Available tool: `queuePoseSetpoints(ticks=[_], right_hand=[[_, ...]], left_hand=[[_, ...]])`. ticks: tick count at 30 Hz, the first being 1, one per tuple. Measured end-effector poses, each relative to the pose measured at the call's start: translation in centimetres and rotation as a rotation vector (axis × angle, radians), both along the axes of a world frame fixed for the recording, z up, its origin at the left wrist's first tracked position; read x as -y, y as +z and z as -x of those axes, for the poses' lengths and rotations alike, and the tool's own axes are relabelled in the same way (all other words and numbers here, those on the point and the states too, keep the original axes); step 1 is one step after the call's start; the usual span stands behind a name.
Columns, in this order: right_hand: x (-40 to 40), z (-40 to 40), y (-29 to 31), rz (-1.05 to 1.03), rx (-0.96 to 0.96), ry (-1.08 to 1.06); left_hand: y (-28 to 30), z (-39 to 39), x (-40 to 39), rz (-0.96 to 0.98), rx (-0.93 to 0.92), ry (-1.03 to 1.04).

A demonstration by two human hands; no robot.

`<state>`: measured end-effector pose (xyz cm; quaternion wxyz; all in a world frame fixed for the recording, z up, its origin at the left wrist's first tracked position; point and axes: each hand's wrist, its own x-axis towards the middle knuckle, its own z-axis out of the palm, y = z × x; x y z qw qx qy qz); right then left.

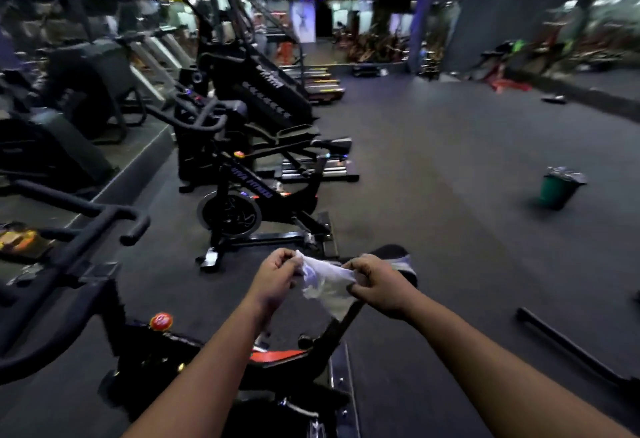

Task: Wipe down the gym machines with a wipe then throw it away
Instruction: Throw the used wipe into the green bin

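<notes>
At the left edge of the frame we see the handlebars [104, 219] of the nearest spin bike [166, 344], its frame running across the bottom toward centre. Above it, in the middle of the frame, stands a second spin bike [256, 195], with a stair climber [263, 91] behind it toward the upper centre. Just below centre, our left hand [273, 278] pinches one end of a white wipe [325, 280] with curled fingers. The wipe stretches between both hands, its long axis running roughly left to right across the picture, a loose part drooping downward. Our right hand [381, 285] pinches the other end, thumb and fingers pressed together on the cloth. Behind the right hand shows the near bike's saddle [398, 257]. Far to the right, mid-height, a green bin [557, 190] with a liner stands on the dark floor [450, 160], well apart from the hands.
</notes>
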<state>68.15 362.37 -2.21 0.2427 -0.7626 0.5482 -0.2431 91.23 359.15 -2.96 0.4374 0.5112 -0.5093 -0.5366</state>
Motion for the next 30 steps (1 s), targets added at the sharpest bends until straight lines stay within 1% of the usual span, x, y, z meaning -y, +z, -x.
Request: queuePoseSetpoints(ticks=[1, 2, 5, 6, 8, 10, 11, 13, 15, 17, 20, 25, 28, 30], right_hand=[[-0.1, 0.8, 0.3, 0.005, 0.003, -0.029], [-0.1, 1.5, 0.7, -0.006, 0.051, -0.06], [-0.5, 3.3, 1.5, -0.136, 0.327, -0.182], [-0.6, 3.7, 1.6, -0.144, 0.367, -0.213], [-0.7, 5.7, 1.4, -0.093, 0.368, -0.283], [-0.8, 7.9, 1.2, -0.06, 0.423, -0.364], [-0.8, 9.0, 1.0, -0.056, 0.464, -0.427], [-0.6, 12.3, 0.3, -0.053, 0.566, -0.543], [-0.5, 15.8, -0.2, -0.05, 0.638, -0.607], [-0.4, 19.0, -0.9, -0.056, 0.713, -0.645], [-0.1, 26.5, -2.3, -0.043, 0.801, -0.688], [1.3, 38.5, -3.8, -0.105, 0.861, -0.713], [2.6, 44.2, -4.0, -0.141, 0.753, -0.683], [3.9, 47.7, -4.2, -0.171, 0.643, -0.634]], left_hand=[[0.5, 1.3, 0.4, 0.005, -0.017, -0.01], [0.7, 2.6, 0.9, 0.026, -0.021, -0.029], [1.0, 6.9, 1.9, 0.078, -0.048, -0.126], [1.1, 8.2, 2.0, 0.079, -0.064, -0.131], [1.3, 11.4, 2.8, 0.067, -0.105, -0.143], [1.8, 14.5, 3.4, 0.042, -0.123, -0.173], [1.8, 16.0, 3.7, 0.021, -0.117, -0.223], [1.4, 19.5, 4.2, -0.012, -0.092, -0.411], [0.8, 23.3, 4.8, -0.038, -0.045, -0.557], [0.4, 26.5, 5.8, -0.004, 0.045, -0.579], [0.1, 33.6, 7.7, -0.005, 0.023, -0.525], [-0.4, 45.1, 10.5, -0.137, -0.02, -0.456], [0.3, 51.6, 11.0, -0.142, -0.052, -0.474], [0.1, 55.4, 11.6, -0.137, -0.051, -0.426]])
